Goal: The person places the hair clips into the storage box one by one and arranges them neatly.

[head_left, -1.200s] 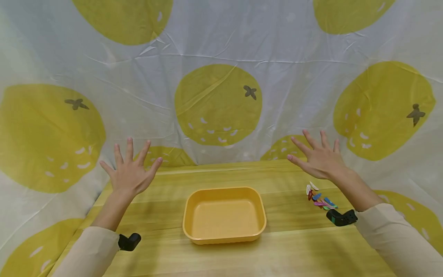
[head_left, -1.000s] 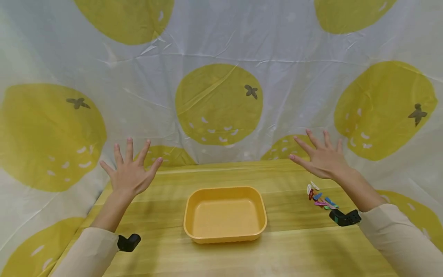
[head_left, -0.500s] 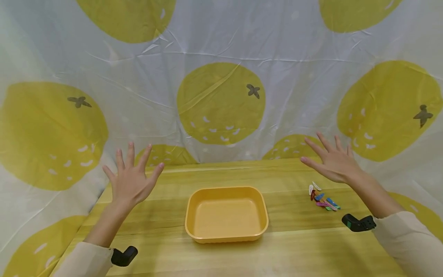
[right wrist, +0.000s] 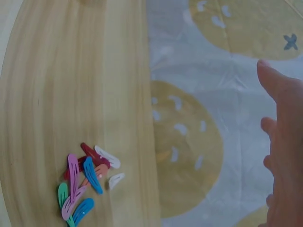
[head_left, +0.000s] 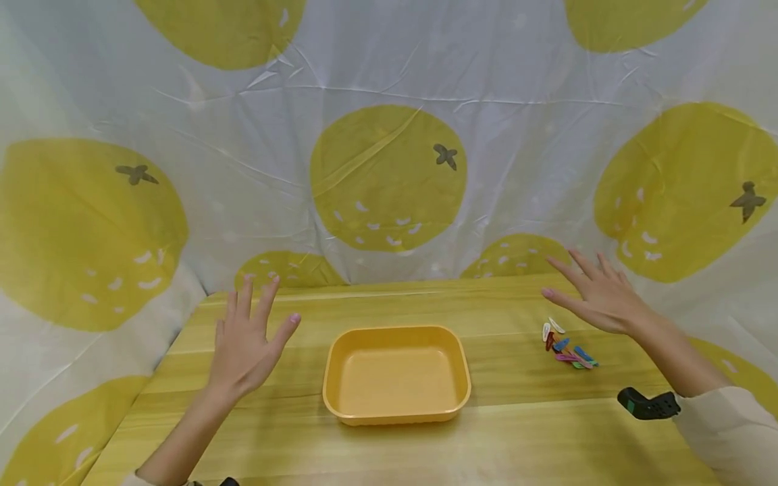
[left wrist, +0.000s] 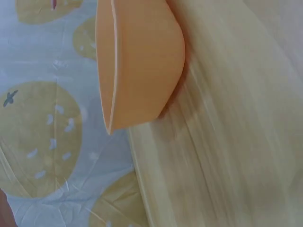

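Note:
My left hand [head_left: 243,354] hovers over the table left of the tray, fingers spread and holding nothing. In the head view my right hand [head_left: 608,300] is raised above the back right of the table, its fingers straight and spread. Just below it on the table lies a small pile of hair clips [head_left: 565,351]. The right wrist view shows the snap hair clips [right wrist: 73,172] in pink, blue, red, white, orange and green, heaped together. Between the hands stands a yellow-orange plastic tray [head_left: 398,413] with a bare bottom.
The wood-grain table [head_left: 425,452] runs back to a white curtain [head_left: 516,135] printed with big yellow fruits, which also hangs along both sides. A black wrist camera [head_left: 649,405] is strapped at the right sleeve [head_left: 723,418].
My left hand has lowered and come slightly inward toward the tray. The right hand has shifted right and a little down. Tray and hair clips stay where they were.

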A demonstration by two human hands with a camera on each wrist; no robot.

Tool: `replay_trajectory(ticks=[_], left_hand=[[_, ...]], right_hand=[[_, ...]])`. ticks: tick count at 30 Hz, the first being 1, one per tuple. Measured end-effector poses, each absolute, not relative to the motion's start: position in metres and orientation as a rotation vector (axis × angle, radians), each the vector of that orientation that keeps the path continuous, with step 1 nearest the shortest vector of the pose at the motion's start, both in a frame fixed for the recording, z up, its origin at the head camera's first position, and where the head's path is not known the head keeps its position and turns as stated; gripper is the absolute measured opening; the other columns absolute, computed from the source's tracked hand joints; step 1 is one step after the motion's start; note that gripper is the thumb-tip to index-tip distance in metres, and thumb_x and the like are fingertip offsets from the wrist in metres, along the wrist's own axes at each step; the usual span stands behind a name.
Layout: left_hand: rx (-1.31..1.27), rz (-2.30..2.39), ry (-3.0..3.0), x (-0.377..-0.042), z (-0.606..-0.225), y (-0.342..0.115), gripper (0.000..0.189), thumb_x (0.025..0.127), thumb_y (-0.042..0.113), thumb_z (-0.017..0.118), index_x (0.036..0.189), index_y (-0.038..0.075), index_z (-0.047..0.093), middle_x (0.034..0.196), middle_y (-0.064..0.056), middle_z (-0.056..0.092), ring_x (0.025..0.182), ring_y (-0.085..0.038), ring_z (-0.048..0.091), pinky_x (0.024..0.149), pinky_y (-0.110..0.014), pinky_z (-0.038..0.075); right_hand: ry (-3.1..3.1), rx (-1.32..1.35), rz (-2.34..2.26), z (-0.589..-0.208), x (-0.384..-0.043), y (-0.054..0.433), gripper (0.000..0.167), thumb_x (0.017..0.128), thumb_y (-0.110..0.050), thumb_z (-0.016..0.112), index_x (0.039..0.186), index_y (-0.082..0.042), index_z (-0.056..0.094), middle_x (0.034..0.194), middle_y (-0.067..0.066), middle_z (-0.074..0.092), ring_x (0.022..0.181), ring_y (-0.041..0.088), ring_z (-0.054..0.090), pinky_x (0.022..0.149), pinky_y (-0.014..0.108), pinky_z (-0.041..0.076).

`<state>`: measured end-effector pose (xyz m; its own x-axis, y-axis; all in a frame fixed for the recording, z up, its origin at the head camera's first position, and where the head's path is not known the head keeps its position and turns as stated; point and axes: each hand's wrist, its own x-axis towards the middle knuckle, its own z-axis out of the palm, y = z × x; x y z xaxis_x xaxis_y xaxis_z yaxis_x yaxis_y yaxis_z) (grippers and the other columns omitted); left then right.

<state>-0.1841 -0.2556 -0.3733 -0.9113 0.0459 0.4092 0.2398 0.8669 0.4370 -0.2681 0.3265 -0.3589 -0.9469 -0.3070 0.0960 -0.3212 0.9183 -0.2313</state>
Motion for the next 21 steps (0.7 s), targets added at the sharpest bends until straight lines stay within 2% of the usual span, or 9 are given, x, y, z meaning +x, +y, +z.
replay_trajectory(ticks=[4,9,12,15,19,21], left_hand=[[-0.251,-0.85,-2.66,-0.173,-0.38,-0.245,0.075,0.105,0.049,0.055,0.167,0.021,0.022,0.17,-0.02,0.003,0.15,-0.055,0.002,0.104,-0.086,0.014],[-0.254,-1.106,-2.668,-0.157,-0.388,-0.234,0.076,0.106,0.045,0.055,0.167,0.021,0.016,0.17,-0.021,0.001,0.149,-0.056,0.005,0.102,-0.087,0.017],[-0.232,-1.302,-2.646,-0.149,-0.393,-0.227,0.078,0.106,0.04,0.057,0.167,0.018,0.013,0.17,-0.022,0.001,0.149,-0.056,0.004,0.103,-0.087,0.015],[-0.122,-1.667,-2.603,-0.14,-0.398,-0.217,0.084,0.105,0.04,0.061,0.168,0.021,0.008,0.17,-0.018,0.0,0.152,-0.049,0.0,0.107,-0.084,0.01],[0.077,-2.082,-2.441,-0.131,-0.409,-0.207,0.096,0.1,0.035,0.07,0.167,0.025,0.004,0.171,-0.015,0.001,0.154,-0.043,0.003,0.116,-0.072,0.01],[0.113,-2.158,-2.376,-0.128,-0.418,-0.204,0.1,0.097,0.028,0.075,0.167,0.021,0.004,0.17,-0.017,0.004,0.154,-0.043,0.005,0.119,-0.066,0.012]], right_hand=[[-3.028,0.516,0.45,-0.366,-0.266,0.337,0.079,0.105,-0.056,0.049,0.167,-0.016,0.02,0.169,0.027,0.002,0.141,0.068,-0.01,0.098,0.09,0.004],[-3.021,0.586,0.549,-0.375,-0.267,0.345,0.073,0.106,-0.048,0.051,0.164,-0.009,0.028,0.165,0.034,0.009,0.138,0.073,-0.004,0.1,0.089,0.005],[-3.015,0.621,0.582,-0.382,-0.269,0.349,0.072,0.106,-0.045,0.053,0.162,-0.006,0.03,0.163,0.037,0.013,0.137,0.075,-0.001,0.1,0.089,0.006],[-3.016,0.641,0.592,-0.391,-0.27,0.355,0.076,0.103,-0.044,0.06,0.161,-0.004,0.031,0.162,0.038,0.015,0.137,0.075,0.001,0.099,0.089,0.008],[-3.015,0.67,0.594,-0.405,-0.27,0.362,0.083,0.096,-0.044,0.07,0.158,-0.002,0.035,0.16,0.038,0.018,0.137,0.074,0.007,0.098,0.088,0.013],[-3.011,0.69,0.59,-0.41,-0.271,0.364,0.083,0.094,-0.043,0.072,0.157,-0.002,0.037,0.159,0.039,0.021,0.137,0.073,0.011,0.097,0.087,0.016]])
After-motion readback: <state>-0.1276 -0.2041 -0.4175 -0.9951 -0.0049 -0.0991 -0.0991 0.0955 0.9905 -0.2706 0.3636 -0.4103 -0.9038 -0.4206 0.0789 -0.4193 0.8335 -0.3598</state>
